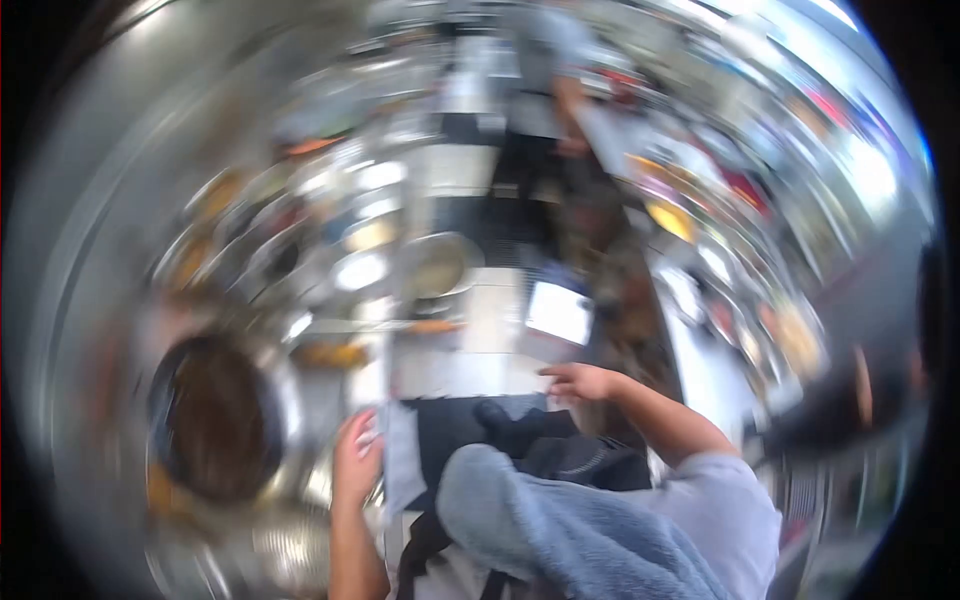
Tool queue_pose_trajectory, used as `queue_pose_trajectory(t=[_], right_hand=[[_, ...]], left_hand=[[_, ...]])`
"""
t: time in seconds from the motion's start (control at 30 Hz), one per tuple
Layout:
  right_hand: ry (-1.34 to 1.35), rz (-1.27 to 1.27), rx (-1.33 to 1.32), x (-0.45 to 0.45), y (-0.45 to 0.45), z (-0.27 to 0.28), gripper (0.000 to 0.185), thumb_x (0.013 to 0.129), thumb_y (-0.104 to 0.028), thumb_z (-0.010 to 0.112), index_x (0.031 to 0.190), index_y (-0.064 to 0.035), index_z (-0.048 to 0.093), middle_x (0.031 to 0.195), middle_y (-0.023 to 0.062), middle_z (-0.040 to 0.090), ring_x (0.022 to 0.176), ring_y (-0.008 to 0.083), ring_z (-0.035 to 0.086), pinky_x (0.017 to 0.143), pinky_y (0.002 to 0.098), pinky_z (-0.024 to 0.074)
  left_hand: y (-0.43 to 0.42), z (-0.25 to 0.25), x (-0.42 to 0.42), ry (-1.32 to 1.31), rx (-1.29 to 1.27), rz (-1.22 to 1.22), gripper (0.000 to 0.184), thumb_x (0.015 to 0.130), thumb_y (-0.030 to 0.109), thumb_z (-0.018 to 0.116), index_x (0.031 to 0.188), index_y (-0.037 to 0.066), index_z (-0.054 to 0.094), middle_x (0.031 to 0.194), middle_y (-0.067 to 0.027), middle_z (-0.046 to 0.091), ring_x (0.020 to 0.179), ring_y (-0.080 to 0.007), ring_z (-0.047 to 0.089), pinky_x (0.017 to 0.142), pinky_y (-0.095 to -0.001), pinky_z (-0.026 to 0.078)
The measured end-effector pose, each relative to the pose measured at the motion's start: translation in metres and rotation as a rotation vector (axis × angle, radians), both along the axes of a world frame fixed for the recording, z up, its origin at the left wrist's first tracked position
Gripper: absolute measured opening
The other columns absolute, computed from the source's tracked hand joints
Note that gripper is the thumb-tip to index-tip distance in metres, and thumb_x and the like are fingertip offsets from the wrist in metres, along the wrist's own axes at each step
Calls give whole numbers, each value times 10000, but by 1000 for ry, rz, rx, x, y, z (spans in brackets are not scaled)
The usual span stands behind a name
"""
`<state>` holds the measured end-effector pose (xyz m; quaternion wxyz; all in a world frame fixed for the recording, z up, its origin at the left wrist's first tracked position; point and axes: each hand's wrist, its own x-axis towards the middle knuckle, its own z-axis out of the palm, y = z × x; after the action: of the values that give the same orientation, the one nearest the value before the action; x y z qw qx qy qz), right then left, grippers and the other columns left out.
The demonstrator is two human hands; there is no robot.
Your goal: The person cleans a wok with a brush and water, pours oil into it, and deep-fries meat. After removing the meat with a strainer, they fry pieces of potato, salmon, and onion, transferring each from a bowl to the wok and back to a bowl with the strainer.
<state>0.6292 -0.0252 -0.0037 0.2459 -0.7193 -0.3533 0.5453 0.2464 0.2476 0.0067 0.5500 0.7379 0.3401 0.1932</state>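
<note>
My left hand (pixel 358 458) is at the edge of the steel counter on the left, fingers curled in. A small pale patch shows at its fingertips, too blurred to name. Just right of it hangs a flat whitish sheet or panel (pixel 402 460). My right hand (pixel 580 383) is held out over the aisle with the index finger stretched forward; nothing shows in it. Beyond it is a bright white rectangular surface (pixel 560 312). A blue-grey towel (pixel 560 520) lies over my front and right shoulder.
A large round pan (pixel 220 418) with dark brown contents stands on the left counter. Several metal bowls and a wide pale round container (pixel 440 265) are farther along. The tiled aisle (pixel 490 330) runs ahead to another person (pixel 545 90). A crowded counter (pixel 700 330) lines the right.
</note>
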Motion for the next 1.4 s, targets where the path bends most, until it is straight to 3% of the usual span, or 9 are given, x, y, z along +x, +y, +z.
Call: queue_pose_trajectory(t=[0.23,0.4,0.53,0.67,0.8,1.1,1.2,1.23,1.4], right_hand=[[141,-665,-39,16,-213,-71,600,981,-289,566,1480,-45,337,1196,154,628,952,220,666,741,332,544],[223,-1249,224,39,-337,-98,506,967,-209,566,1424,-61,408,986,168,677,786,254,704,545,350,537],[-38,-1844,342,130,-436,-95,260,981,-187,525,1181,-24,497,915,193,674,672,276,699,479,347,543],[-87,-2280,538,240,-506,-91,354,994,-327,506,1163,-17,474,927,203,669,636,277,682,501,361,536],[-40,-2089,291,305,-500,-88,478,961,-434,548,1171,-9,488,891,223,654,563,253,675,394,309,484],[-286,-1941,228,281,-436,-129,231,860,-118,583,964,75,655,797,141,671,600,219,659,477,335,545],[-417,-1619,47,228,-417,-139,227,809,-150,598,794,62,677,642,83,624,536,174,587,466,341,454],[-378,-1510,26,215,-386,-106,327,774,-237,605,704,77,661,562,142,608,522,215,603,496,404,461],[214,-760,264,204,-192,-45,204,812,-74,550,882,47,698,709,69,665,578,126,593,520,305,461]], left_hand=[[12,-29,78,49,-49,-211,445,892,17,552,1335,17,507,1280,-125,543,1074,-218,562,913,-326,473],[14,-33,155,231,52,-312,419,907,51,554,1324,11,526,1271,-150,565,1032,-198,574,895,-319,479],[-49,-1,266,202,73,-444,423,905,44,566,1323,0,516,1277,-145,567,1034,-202,578,906,-326,481],[-120,27,364,322,53,-722,445,890,3,575,1330,37,518,1241,-129,565,1018,-177,584,876,-301,497],[-158,13,416,377,-7,-860,458,895,32,606,1341,55,507,1202,-97,585,1005,-157,583,851,-290,491],[-188,-45,447,627,97,-1005,451,870,132,658,1300,51,548,1160,-141,636,961,-232,652,851,-361,531],[-184,-43,446,531,97,-967,495,884,155,657,1346,65,503,1163,-154,650,1020,-245,652,905,-368,513],[-180,-47,441,492,34,-947,538,890,161,659,1382,76,460,1165,-166,653,1051,-252,647,927,-370,503],[-172,-19,424,143,-584,-649,783,906,184,666,1525,120,191,1382,-190,495,1106,-220,608,913,-356,512]])
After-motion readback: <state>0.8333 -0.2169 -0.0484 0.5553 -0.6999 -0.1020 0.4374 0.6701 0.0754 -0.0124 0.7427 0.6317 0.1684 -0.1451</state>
